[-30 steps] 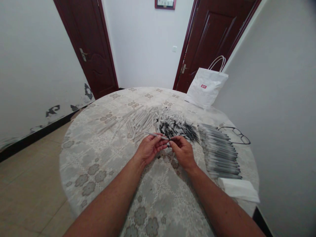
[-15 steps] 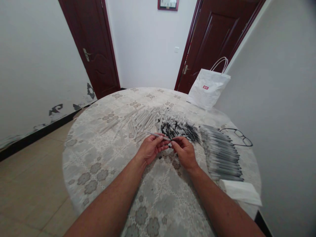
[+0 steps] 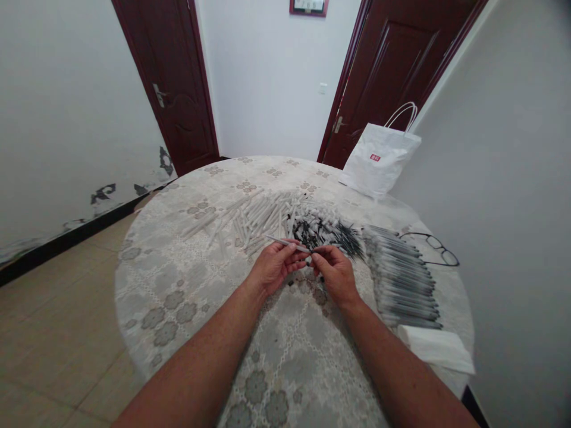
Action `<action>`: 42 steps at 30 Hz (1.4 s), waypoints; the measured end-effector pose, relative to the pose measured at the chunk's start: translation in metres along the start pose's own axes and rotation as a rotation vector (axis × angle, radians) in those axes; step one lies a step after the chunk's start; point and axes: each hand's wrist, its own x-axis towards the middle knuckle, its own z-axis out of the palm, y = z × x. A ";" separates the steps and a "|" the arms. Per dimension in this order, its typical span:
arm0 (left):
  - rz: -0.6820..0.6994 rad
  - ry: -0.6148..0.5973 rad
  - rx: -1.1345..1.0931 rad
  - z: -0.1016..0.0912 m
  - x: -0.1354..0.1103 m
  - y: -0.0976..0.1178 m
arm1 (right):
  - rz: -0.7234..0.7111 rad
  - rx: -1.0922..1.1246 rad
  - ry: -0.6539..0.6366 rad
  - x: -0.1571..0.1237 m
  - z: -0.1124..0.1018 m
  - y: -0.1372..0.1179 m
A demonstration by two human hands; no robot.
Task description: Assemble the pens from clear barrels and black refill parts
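My left hand (image 3: 273, 266) is closed around a thin white pen barrel (image 3: 280, 241) that sticks out up and to the left. My right hand (image 3: 335, 272) pinches the barrel's near end, fingertips meeting those of the left hand; whatever small part it holds is hidden. Both hands hover over a round table (image 3: 187, 279) with a lace-patterned cloth. Just behind them lie a heap of white barrels (image 3: 254, 215) and a pile of small black parts (image 3: 328, 233).
A row of assembled grey pens (image 3: 404, 279) lies at the right, with eyeglasses (image 3: 435, 248) beyond it and a folded white paper (image 3: 435, 348) at the near right edge. A white paper bag (image 3: 379, 157) stands at the back right. Two dark doors flank the far wall.
The hands keep the same hold on the barrel. The view has shifted slightly, so everything sits a little further right and up.
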 end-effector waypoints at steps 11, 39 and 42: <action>0.013 -0.025 -0.016 -0.001 -0.001 0.000 | 0.043 0.195 -0.011 0.005 -0.002 0.017; 0.005 -0.004 -0.003 -0.003 0.001 0.001 | 0.124 0.329 0.118 0.010 -0.007 0.012; -0.001 0.006 -0.005 -0.002 0.000 0.001 | 0.153 0.372 0.075 0.010 -0.008 0.011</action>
